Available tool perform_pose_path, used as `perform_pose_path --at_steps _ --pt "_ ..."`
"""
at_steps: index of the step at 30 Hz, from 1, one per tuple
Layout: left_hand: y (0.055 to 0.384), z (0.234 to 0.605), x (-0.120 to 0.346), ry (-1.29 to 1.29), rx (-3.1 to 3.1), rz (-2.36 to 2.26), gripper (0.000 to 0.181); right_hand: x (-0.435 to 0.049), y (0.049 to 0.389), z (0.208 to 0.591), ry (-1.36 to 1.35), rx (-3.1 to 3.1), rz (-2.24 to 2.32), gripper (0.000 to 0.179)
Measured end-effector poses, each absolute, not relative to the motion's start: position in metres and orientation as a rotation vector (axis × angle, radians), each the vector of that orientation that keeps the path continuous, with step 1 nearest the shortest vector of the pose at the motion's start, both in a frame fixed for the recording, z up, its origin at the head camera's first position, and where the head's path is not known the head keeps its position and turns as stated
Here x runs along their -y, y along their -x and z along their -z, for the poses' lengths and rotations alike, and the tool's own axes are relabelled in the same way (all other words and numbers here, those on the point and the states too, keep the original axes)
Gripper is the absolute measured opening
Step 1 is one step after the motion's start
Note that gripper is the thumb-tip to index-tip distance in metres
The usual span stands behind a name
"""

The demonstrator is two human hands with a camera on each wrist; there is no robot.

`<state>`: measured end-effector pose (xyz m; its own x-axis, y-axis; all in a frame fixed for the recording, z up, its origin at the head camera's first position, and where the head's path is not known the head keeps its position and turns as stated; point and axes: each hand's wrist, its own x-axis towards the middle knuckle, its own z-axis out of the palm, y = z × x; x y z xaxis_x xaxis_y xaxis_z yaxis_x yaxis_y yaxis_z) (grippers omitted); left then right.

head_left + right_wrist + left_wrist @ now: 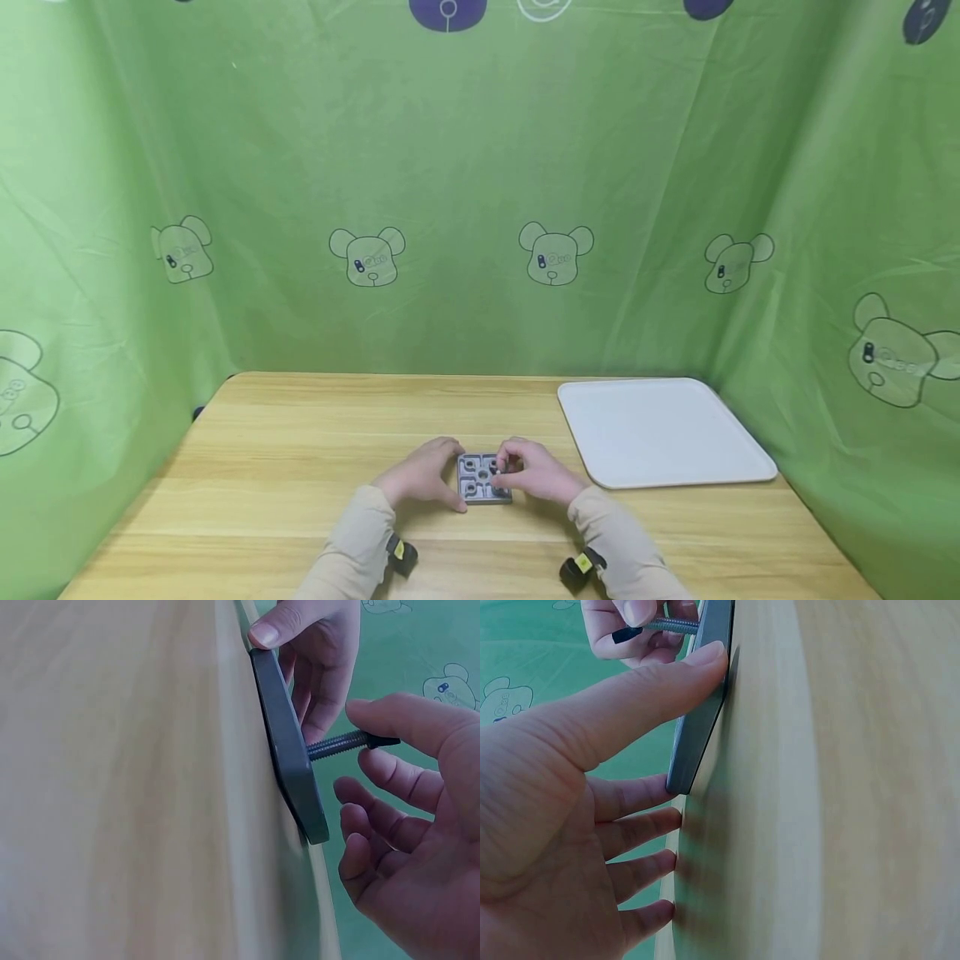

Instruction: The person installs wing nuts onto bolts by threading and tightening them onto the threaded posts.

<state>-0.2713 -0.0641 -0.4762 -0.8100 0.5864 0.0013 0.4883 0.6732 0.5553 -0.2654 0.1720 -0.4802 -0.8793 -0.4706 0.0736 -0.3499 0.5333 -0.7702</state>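
Observation:
A square grey plate (487,501) with several round holes lies on the table, recessed side up. My left hand (423,477) holds it at its left side, thumb (697,664) along the near edge and index finger at the far corner. From the plate's right part rises a threaded bolt (337,745) with a black head. My right hand (542,475) pinches the bolt around its head between thumb and index finger, the other fingers loosely curled below. The bolt's lower end is hidden in the plate.
To the right, a white tray (660,433) lies on the wooden table (300,433), close to the right hand's forearm. Green curtains (465,167) with bear outlines stand behind and at both sides. Each wrist wears a black camera (402,557).

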Motion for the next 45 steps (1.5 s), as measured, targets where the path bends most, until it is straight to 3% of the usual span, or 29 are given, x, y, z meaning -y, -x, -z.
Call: perform_pose_path --at_steps 26,45 --pt "0.271 0.476 0.064 -0.872 -2.709 -0.826 0.085 -0.182 0.268 0.477 0.768 -2.466 1.238 0.031" --pt "0.272 0.478 0.064 -0.868 -2.704 -0.833 0.085 -0.182 0.268 0.477 0.761 -2.51 1.248 0.028"
